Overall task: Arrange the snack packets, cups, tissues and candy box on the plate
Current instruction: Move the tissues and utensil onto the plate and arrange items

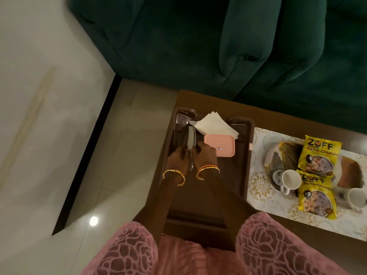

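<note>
Right now both hands sit over the dark brown tray (246,155) at the table's near-left end: left hand (178,157) and right hand (204,153) pinch a thin grey flat item (191,140) between them, standing on edge; can't tell what it is. Pink candy box (219,145) lies flat on the tray just right of the right hand, w/ a small label near its front corner. White tissues (213,124) fan out behind the box, one corner tucked under/behind it. Gold bangles on both wrists, pink lace sleeves at frame bottom. Rest of the task stuff is off the tray, to the right on a patterned mat (260,187): two yellow snack packets (319,153) overlapping a gold-and-grey decor piece (286,153), one white cup (291,180) between the packets & tray, a second cup (357,197) at the far right edge. Green sofa (198,46) backs the table; pale tile floor (119,155) on the left.
</note>
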### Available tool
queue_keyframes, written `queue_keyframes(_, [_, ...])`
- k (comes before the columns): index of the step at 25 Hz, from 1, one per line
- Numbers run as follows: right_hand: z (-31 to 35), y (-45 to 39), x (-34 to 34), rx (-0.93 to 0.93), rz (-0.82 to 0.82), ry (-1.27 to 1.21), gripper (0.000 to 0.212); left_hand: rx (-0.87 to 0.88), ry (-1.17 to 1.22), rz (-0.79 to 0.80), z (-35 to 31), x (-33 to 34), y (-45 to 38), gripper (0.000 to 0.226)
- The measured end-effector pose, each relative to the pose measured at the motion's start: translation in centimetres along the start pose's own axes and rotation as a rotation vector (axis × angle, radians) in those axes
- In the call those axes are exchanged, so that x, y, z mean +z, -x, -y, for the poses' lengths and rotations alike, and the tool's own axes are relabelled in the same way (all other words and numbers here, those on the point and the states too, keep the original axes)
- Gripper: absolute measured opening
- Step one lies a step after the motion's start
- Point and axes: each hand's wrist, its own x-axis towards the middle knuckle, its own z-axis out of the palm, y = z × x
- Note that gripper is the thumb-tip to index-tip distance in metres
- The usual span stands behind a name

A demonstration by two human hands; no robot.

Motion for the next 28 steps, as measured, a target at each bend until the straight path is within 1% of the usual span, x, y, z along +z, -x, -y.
queue_keyframes(4, [-0.2, -0.2, -0.2, 0.006, 0.007, 0.018, 0.024, -0.032, 0.020, -0.019, 0.0, 0.2, -0.3, 0.029])
queue_keyframes(8, [-0.4, -0.8, -2.9, -0.007, 0.189, 0.077, 0.025, -0.056, 0.003, -0.018, 0.6, 0.8, 0.2, 0.027])
queue_keyframes(9, [-0.1, -1.9, -4.1, 0.012, 0.197, 0.086, 0.025, -0.059, -0.008, -0.029, 0.5, 0.8, 0.3, 0.026])
queue_keyframes(11, [0.1, -5.8, -6.2, 0.031, 0.072, 0.064, 0.024, -0.060, -0.039, -0.042, 0.0, 0.7, -0.1, 0.026])
queue_keyframes(12, [-0.1, -8.2, -6.9, 0.019, 0.023, 0.067, 0.029, -0.056, -0.071, -0.045, -0.3, 0.7, -0.5, 0.029])
queue_keyframes(13, [-0.3, -10.3, -7.3, 0.000, 0.024, 0.122, 0.038, -0.057, -0.115, -0.041, -0.7, 0.7, -0.9, 0.035])
queue_keyframes(15, [-0.7, -13.7, -7.3, -0.038, 0.135, 0.312, 0.056, -0.058, -0.191, -0.029, -1.1, 0.7, -1.7, 0.045])
queue_keyframes(16, [-0.8, -14.8, -7.0, -0.042, 0.208, 0.396, 0.064, -0.059, -0.202, -0.016, -1.2, 0.8, -2.1, 0.046])
queue_keyframes(18, [-1.0, -16.0, -6.1, -0.040, 0.341, 0.521, 0.081, -0.066, -0.194, 0.015, -1.0, 0.9, -2.7, 0.044])
queue_keyframes(19, [-1.2, -16.2, -5.6, -0.047, 0.375, 0.576, 0.087, -0.072, -0.186, 0.028, -0.9, 0.9, -2.9, 0.042])
queue_keyframes(20, [-1.6, -16.2, -5.0, -0.065, 0.375, 0.625, 0.090, -0.079, -0.171, 0.033, -0.8, 0.8, -3.1, 0.040])
queue_keyframes(23, [-2.3, -15.6, -4.0, -0.115, 0.245, 0.682, 0.087, -0.082, -0.122, 0.029, -0.5, 0.7, -3.4, 0.034])
queue_keyframes(25, [-2.5, -15.2, -3.7, -0.094, 0.196, 0.681, 0.081, -0.073, -0.114, 0.028, -0.4, 0.7, -3.4, 0.029])
queue_keyframes(28, [-2.7, -14.9, -3.5, -0.057, 0.172, 0.658, 0.057, -0.068, -0.097, 0.019, -0.5, 0.9, -3.3, 0.023])
